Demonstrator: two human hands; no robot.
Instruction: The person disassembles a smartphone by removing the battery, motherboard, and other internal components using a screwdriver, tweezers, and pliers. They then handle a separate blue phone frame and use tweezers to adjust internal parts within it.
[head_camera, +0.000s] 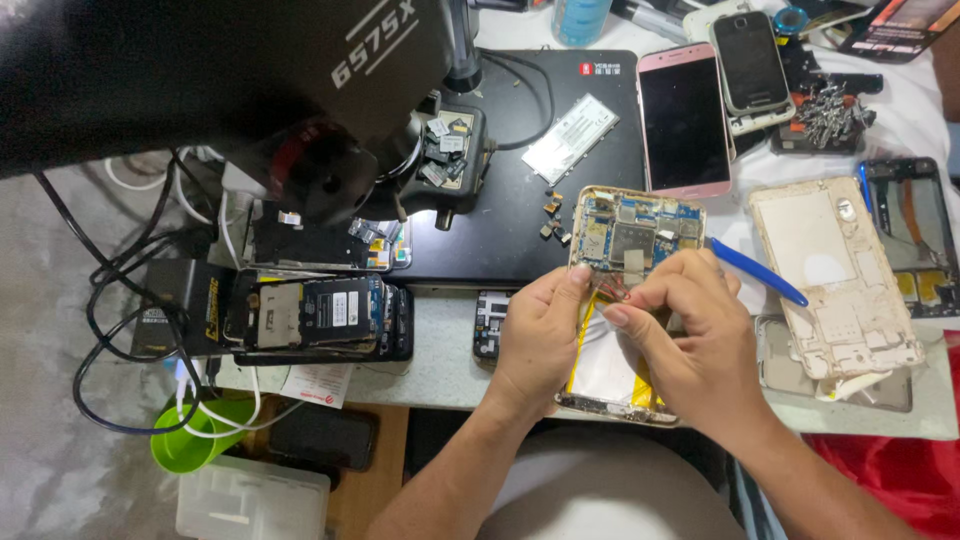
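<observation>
An opened gold phone (634, 232) lies face down near the table's front edge, its blue circuit board bare at the top and its white battery (606, 366) showing lower down. My left hand (537, 335) grips the phone's left side, thumb on the edge. My right hand (690, 335) pinches at the middle of the phone, just below the board, and holds a blue plastic pry tool (762, 273) that sticks out to the right.
A removed gold back cover (835, 275) lies to the right. A pink phone (684, 120) and a dark phone (749, 62) lie behind. A black mat (520, 200) carries small parts. Stacked open phones (320, 318) sit left, under a black microscope (230, 90).
</observation>
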